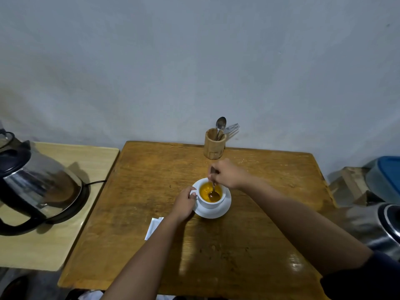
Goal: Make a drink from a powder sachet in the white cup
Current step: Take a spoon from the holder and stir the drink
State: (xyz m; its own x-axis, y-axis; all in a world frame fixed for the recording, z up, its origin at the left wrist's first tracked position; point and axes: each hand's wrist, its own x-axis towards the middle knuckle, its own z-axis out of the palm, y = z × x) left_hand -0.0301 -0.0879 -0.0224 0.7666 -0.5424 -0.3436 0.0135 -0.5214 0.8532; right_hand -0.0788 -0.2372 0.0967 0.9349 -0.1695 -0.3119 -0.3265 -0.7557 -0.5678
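Fingers of right hand pinched round spoon, bowl dipped in orange drink below; left hand w/ fingers closed on cup handle.

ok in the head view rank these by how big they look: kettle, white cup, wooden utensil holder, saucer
1. kettle, by far the largest, though it sits nearer the camera
2. saucer
3. white cup and wooden utensil holder look about alike; the holder is farther away, so no ranking between them
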